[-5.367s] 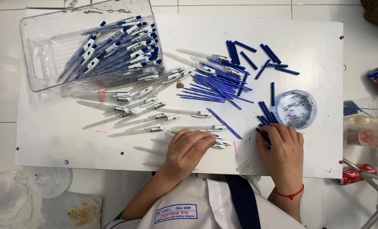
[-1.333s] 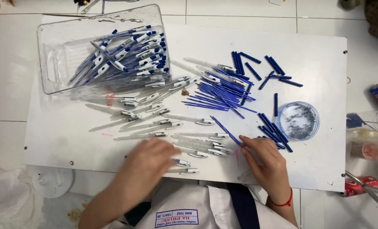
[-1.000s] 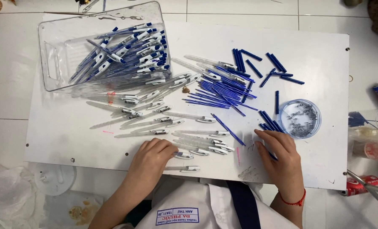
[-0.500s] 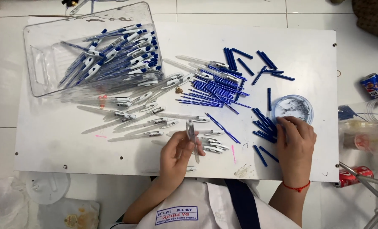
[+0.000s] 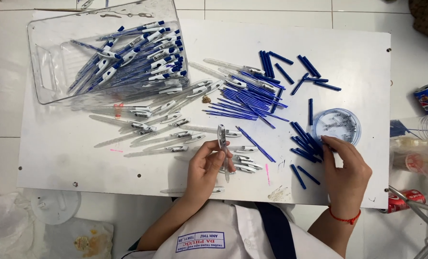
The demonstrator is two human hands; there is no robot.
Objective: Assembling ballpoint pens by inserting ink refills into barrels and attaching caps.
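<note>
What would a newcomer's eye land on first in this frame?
Probably the mass of blue: a clear plastic bin at top left full of blue-and-white pens, and a fan of thin blue refills mid-board. Then the hands: the left hand holds a clear pen barrel upright, while the right hand reaches to a round dish of small springs.

White board (image 5: 79, 158) lies on pale tiled floor (image 5: 3, 96).
</note>
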